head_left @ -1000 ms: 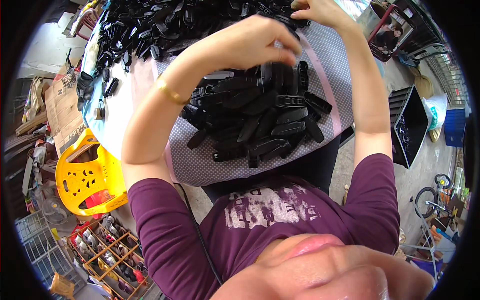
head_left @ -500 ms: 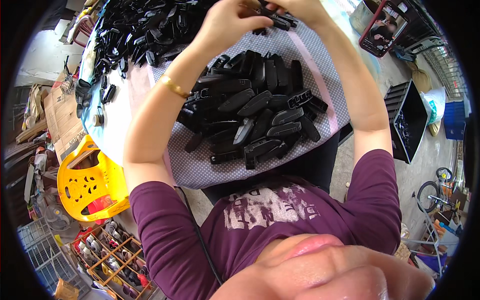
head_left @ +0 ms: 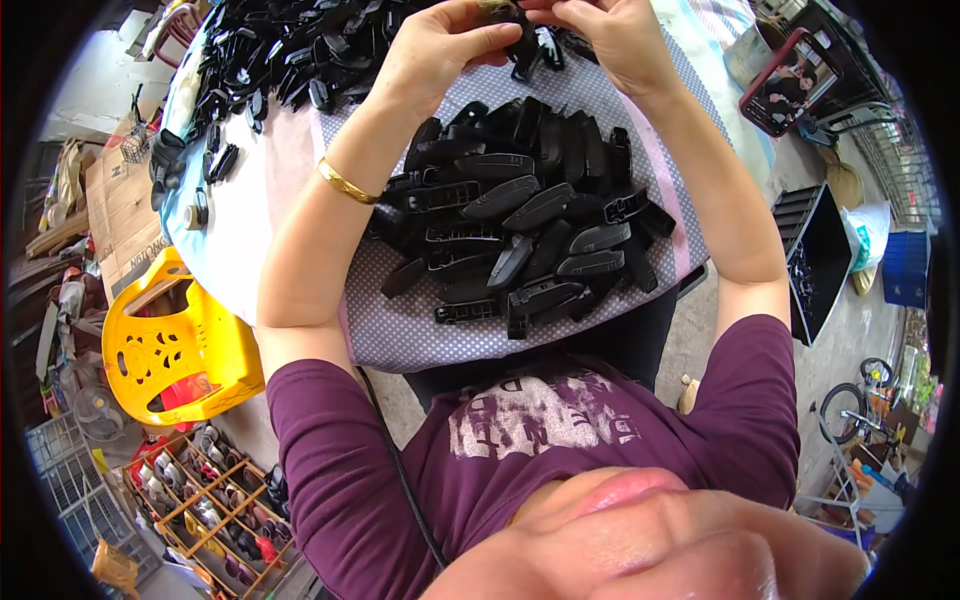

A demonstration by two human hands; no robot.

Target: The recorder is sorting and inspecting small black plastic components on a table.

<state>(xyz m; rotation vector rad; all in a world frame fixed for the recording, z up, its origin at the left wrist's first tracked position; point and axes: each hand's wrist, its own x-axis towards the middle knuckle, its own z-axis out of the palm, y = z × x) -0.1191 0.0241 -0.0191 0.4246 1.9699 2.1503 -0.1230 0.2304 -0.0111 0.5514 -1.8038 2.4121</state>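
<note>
Both hands meet at the far side of the table, partly cut off by the top edge. My left hand [head_left: 437, 48] has its thumb and fingers closed around a dark plastic part, with an olive-gold bit [head_left: 497, 10] beside it. Facing it, my right hand [head_left: 618, 45] has its fingertips pinched together; what is in them is too small to tell. Just below the hands lie a few loose black pieces [head_left: 540, 50]. Nearer to me, between my forearms, a heap of long black plastic shells [head_left: 540, 205] rests on the dotted cloth [head_left: 420, 335].
A larger pile of black parts [head_left: 290, 55] spreads over the far left of the table. At left stands a yellow plastic chair [head_left: 150, 345], with a shoe rack [head_left: 205, 500] below it. A phone [head_left: 790, 82] and a black crate [head_left: 815, 265] are at right.
My hands have drawn slightly apart, and the right hand has turned and shifted right. The whole view has shifted slightly. The near heap looks the same.
</note>
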